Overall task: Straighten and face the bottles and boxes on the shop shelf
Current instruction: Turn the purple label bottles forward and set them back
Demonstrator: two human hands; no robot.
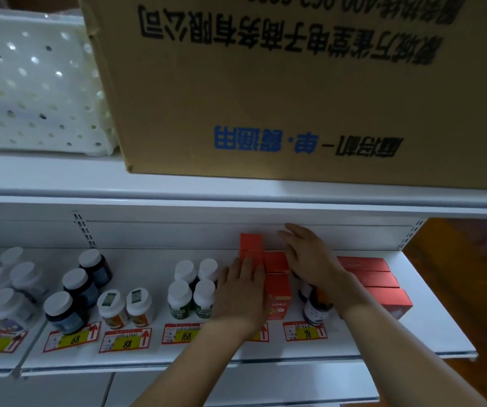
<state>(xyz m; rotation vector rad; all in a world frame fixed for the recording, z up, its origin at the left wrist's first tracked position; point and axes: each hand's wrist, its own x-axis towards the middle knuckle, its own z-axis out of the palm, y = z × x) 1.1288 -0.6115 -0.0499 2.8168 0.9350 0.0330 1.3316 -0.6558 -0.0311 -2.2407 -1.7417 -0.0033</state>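
We see a shelf (136, 352) of smooth white painted metal with a faint sheen, its slotted uprights (83, 227) bare grey metal. The bottles (69, 311) look like glossy plastic, some dark and translucent, some white, all with smooth matt white plastic caps (58, 301). The orange boxes (277, 298) we take for printed card with a slight gloss; the red boxes (383, 284) beside them have a satin, almost metallic finish. Price tags (126, 340) are thin printed paper. Above, we see a matt brown corrugated cardboard carton (295, 92) and a perforated white plastic basket (34, 89), smooth and faintly shiny.
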